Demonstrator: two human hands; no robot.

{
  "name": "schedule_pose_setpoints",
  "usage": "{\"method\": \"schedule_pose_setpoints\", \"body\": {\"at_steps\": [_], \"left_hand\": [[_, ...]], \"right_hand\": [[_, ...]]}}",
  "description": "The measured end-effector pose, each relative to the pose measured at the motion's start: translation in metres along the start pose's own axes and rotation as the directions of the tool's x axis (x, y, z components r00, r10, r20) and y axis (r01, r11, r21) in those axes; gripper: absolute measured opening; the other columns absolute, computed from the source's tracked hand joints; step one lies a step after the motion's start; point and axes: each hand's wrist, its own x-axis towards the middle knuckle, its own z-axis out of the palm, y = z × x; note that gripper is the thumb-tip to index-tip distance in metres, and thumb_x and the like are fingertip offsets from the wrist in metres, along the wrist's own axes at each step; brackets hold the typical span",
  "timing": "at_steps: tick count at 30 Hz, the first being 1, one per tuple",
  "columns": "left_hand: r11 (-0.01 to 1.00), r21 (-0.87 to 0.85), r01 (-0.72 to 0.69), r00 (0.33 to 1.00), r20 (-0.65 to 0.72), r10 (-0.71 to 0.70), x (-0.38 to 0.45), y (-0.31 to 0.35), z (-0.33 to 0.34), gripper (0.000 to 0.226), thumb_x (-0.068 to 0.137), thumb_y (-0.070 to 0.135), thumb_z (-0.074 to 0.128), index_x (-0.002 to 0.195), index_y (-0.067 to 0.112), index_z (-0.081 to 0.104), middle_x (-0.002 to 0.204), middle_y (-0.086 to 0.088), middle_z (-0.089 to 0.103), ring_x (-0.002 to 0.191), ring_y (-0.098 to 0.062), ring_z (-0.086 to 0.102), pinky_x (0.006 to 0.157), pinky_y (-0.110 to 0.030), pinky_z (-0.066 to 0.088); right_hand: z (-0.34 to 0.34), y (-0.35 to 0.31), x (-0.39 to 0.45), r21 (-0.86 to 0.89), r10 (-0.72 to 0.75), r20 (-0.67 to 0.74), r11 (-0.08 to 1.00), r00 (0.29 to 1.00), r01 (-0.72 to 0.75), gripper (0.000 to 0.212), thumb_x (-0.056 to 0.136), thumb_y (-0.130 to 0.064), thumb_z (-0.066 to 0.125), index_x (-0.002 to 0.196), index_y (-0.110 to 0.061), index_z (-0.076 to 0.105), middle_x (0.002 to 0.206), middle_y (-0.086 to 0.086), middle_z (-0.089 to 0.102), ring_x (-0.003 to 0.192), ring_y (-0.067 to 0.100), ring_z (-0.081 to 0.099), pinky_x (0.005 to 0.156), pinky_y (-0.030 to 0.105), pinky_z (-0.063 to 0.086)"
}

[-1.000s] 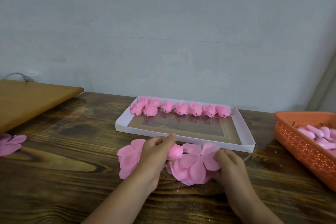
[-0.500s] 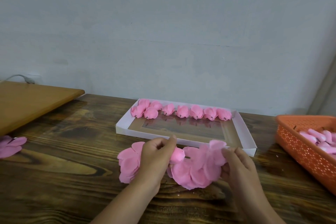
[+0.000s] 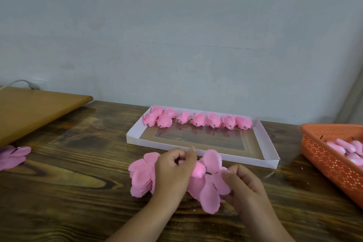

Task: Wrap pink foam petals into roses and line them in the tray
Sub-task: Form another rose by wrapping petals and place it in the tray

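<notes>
While your left hand [image 3: 173, 171] pinches the pink bud [image 3: 198, 170] above the tabletop [image 3: 78, 192], its stem points right toward the petal sheet [image 3: 211, 186], gripped in your right hand [image 3: 243, 184] fingers; that hand is nearer for wrapping.

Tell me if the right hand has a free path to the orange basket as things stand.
Probably yes. The right hand pinches the petal sheet, but only bare table lies between it and the orange basket, whose top is open. It would have to let go of the petals first.
</notes>
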Motion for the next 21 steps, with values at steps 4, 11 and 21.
{"method": "schedule_pose_setpoints", "body": {"at_steps": [4,11,21], "left_hand": [[0.999,0.043,-0.004,1.000,-0.012,0.004,-0.0004,0.0009,-0.0004,0.033,0.091,0.029,0.069,0.060,0.022,0.066,0.050,0.005,0.056,0.051,-0.004,0.055,0.052,-0.023,0.048],[0.995,0.099,-0.032,0.999,-0.037,0.036,-0.0004,0.0032,-0.0016,0.042,0.091,0.023,0.070,0.050,0.026,0.063,0.051,0.008,0.059,0.054,-0.002,0.059,0.051,-0.015,0.047],[0.992,0.122,-0.041,0.998,-0.037,0.046,-0.0014,0.0036,-0.0011,0.036,0.091,0.022,0.070,0.055,0.019,0.064,0.054,0.005,0.060,0.057,-0.006,0.058,0.055,-0.020,0.048]], "right_hand": [[-0.0009,0.0009,-0.0014,-0.004,-0.015,-0.019,1.000,1.000,0.015,0.037,0.095,-0.016,0.060,0.058,-0.018,0.059,0.071,0.008,0.068,0.065,0.018,0.066,0.055,0.026,0.051],[-0.0009,0.0009,-0.0015,0.011,-0.017,-0.052,1.000,0.999,0.018,0.037,0.094,-0.010,0.055,0.059,-0.017,0.064,0.088,0.012,0.075,0.096,0.014,0.073,0.063,0.030,0.057],[0.0005,0.0010,-0.0025,0.009,-0.030,-0.052,0.999,0.998,0.031,0.033,0.086,-0.042,0.068,0.071,-0.013,0.068,0.085,0.014,0.073,0.076,0.028,0.069,0.072,0.043,0.061]]}}
